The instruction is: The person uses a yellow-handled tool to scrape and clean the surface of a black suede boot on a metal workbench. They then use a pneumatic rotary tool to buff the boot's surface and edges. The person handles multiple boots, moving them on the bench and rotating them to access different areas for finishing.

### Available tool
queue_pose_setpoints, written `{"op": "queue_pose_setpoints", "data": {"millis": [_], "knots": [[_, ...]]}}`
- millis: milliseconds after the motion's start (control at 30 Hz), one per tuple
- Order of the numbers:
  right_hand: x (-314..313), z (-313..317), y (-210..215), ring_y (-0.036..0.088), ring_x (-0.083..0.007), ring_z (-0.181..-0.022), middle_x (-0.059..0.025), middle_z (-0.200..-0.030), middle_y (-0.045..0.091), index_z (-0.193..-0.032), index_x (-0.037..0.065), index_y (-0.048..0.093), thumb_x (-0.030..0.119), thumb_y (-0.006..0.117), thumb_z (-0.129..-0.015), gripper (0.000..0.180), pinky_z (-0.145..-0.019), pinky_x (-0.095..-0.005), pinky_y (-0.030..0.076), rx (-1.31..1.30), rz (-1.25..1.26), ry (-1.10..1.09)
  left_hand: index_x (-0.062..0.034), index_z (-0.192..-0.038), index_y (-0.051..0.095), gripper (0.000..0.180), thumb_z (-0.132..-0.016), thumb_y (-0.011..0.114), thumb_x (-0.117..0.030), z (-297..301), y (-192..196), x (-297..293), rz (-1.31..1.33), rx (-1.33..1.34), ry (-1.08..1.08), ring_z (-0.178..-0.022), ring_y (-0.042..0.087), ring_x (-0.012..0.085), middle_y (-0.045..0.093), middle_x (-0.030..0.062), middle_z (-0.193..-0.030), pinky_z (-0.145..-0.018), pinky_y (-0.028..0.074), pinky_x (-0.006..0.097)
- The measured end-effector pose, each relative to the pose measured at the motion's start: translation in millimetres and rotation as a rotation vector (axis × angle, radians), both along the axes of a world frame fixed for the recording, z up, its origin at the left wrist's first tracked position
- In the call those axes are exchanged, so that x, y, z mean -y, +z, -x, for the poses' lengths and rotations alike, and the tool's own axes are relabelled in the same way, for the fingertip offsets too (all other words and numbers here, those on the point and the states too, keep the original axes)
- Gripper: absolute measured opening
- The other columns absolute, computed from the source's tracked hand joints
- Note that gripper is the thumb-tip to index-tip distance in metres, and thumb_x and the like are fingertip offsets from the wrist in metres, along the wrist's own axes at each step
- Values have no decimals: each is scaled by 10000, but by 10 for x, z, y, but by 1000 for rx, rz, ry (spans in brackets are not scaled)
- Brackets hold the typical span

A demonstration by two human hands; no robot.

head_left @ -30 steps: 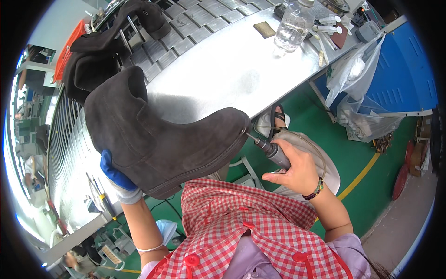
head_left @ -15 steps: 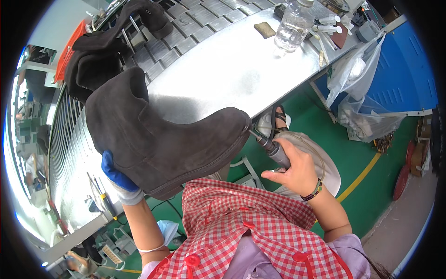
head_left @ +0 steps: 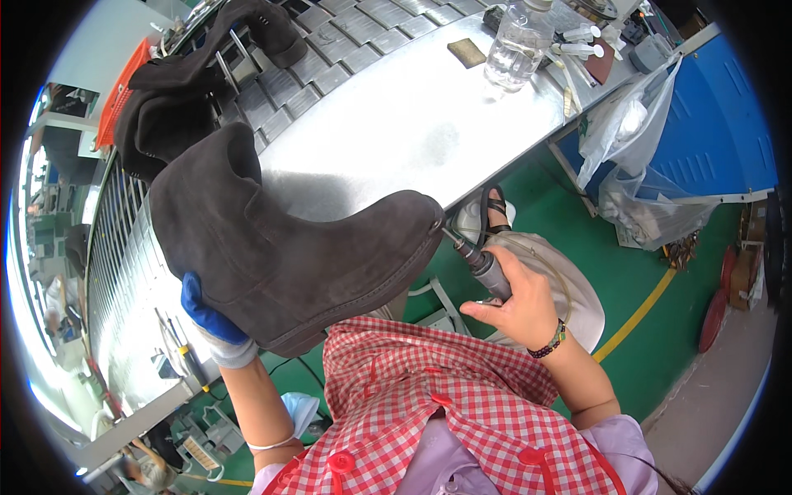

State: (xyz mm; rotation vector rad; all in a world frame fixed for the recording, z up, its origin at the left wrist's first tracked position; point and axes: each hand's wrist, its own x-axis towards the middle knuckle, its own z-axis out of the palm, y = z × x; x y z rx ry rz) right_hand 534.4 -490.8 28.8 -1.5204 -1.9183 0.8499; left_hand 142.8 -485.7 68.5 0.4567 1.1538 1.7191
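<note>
Left hand (head_left: 216,323): gloved in blue and white, clamped under the heel of our dark suede boot (head_left: 280,239), same grip as a second ago.
Boot: up over the table (head_left: 396,132) edge, hardly budged.
Right hand (head_left: 516,301): wrapped round a rotary tool (head_left: 478,262), bit against the toe seam, so we reckon trimming's ongoing.

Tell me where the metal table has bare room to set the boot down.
The widest free patch of the table lies in its middle, between the boot in the left hand and the bottle. The far right corner is crowded: bottle, small tubes, tools. Beyond, dark boots fill the slatted conveyor.
</note>
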Motion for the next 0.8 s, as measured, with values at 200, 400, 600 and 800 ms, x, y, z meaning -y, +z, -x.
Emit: {"op": "queue_pose_setpoints", "data": {"millis": [200,400,600,800], "knots": [[83,94,75,686,-349,-766,-151,-877,670,-1213,82,546,546,810,-691,747,-628,-416,545,34,16,52,-16,-1423,418,582,-940,471,-335,30,-10,25,14,-17,30,-1287,506,300,500,163,-1425,-1088,392,431],[123,117,75,685,-354,-739,-158,-869,670,-1211,72,546,556,807,-692,756,-623,-418,545,15,-14,14,-28,-1432,409,581,-940,474,-329,-67,37,11,3,16,9,-1288,506,306,498,157,-1428,-1087,394,440],[89,83,-33,680,-351,-726,-160,-863,668,-1216,66,548,551,805,-698,754,-612,-415,541,41,-52,-51,-39,-1444,394,584,-941,477,-327,-44,48,33,-22,24,-27,-1299,495,309,480,153,-1446,-1091,389,450],[169,122,39,681,-347,-743,-156,-851,664,-1217,64,548,557,797,-703,754,-617,-416,542,68,-38,-6,-33,-1446,389,580,-949,465,-321,-51,33,27,-43,50,-44,-1305,489,309,474,153,-1452,-1093,385,450]]}}
